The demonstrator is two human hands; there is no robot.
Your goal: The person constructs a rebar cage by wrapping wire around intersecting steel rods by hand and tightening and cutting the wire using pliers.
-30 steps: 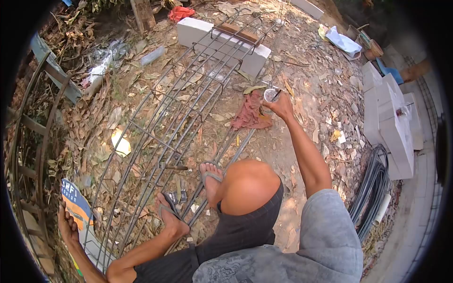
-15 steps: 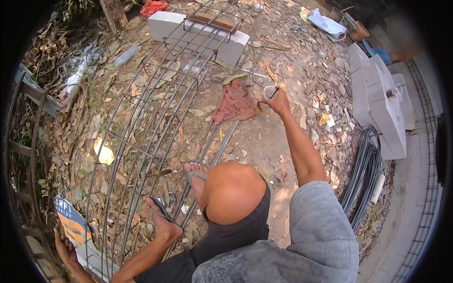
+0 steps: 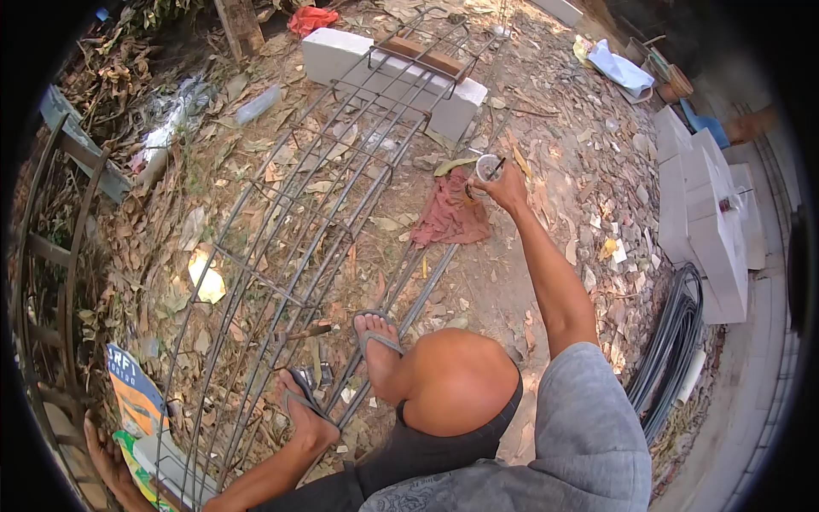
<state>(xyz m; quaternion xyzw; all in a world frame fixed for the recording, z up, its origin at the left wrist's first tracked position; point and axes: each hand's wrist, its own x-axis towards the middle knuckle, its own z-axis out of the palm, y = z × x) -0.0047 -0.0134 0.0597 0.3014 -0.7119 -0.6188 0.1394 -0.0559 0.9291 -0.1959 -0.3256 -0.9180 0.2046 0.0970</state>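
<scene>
My right hand (image 3: 503, 185) is closed around a clear plastic cup (image 3: 487, 167) with a dark straw or stick in it, above a crumpled reddish cloth (image 3: 450, 210) on the ground. At the lower left edge, my left hand (image 3: 104, 450) has its fingers partly spread and nothing visible in it. It is beside a blue and orange printed sheet (image 3: 135, 394). A long steel rebar cage (image 3: 299, 222) runs diagonally between my two hands, its far end over a pale block (image 3: 392, 77) with a brown brick (image 3: 424, 56) on top.
White blocks (image 3: 701, 205) are stacked at the right, above a coil of dark tubing (image 3: 671, 350). A hammer (image 3: 305, 333) lies near my sandalled feet. A curved ladder-like frame (image 3: 51, 247) stands at the left. Part of another person's arm (image 3: 751, 125) shows at upper right.
The view has shifted and returned. My left hand has moved lower, away from the printed sheet's edge. My right hand still has the cup, slightly left of its earlier place.
</scene>
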